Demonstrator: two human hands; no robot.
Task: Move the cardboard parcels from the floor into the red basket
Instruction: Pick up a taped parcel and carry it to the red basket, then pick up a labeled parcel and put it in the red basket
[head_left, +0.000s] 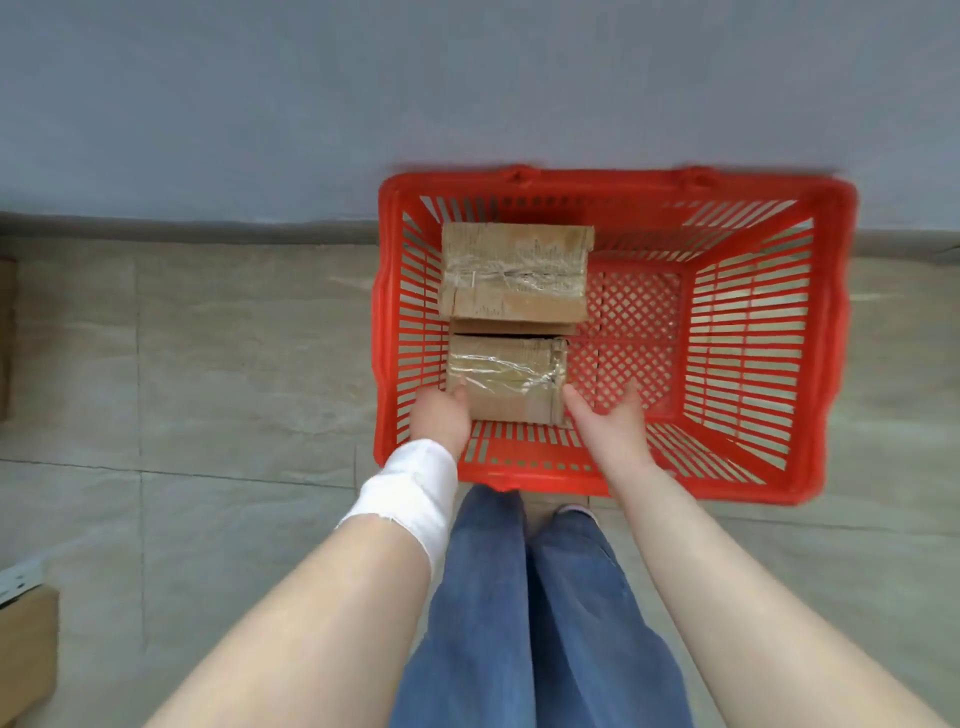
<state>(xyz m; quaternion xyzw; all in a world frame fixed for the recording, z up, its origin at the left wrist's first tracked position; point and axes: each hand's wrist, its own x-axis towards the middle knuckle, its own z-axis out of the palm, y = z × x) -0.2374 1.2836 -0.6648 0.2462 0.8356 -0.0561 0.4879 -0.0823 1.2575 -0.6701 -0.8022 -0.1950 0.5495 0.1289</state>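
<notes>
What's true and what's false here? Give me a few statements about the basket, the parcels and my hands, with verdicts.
1. Two parcels lie in the red basket: a far parcel and a near parcel. True.
2. The parcels sit in the basket's right half. False: both are on its left side.
3. The right hand is open beside the near parcel. True.
4. The left hand rests on the floor. False: it touches the near parcel's left corner.

Soft even indoor light, fairly bright, no hard shadows, thin dark shadow behind far rim of red basket (831, 338), tape glare on near parcel (506, 379), basket edges motion-smeared, floor (234, 364) tile lines bowed by wide-angle lens, overall soft focus
</notes>
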